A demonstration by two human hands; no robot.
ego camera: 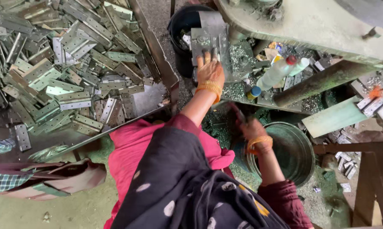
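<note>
Under the press head, on the machine bed: left hand (209,70), fingers laid flat and together, pressing a grey metal plate (209,36) against the bed (238,91); swarf lies thick about it.

Right hand (254,135): low, just above the near rim of a round metal tub (299,163), closed about a dark slim handle or tool; what the tool is cannot be told from here.

Stock, left side: wide tray (157,51) heaped with flat hinges (72,68), heap reaching its far edge, near right corner bare. A judgement: most of the supply is not yet worked, one piece in hand.

Black bucket (183,25): behind the plate, a few pieces inside, so little output gathered.

Sundries: plastic bottle (280,72) with red cap, lying on the bed's right part.
</note>
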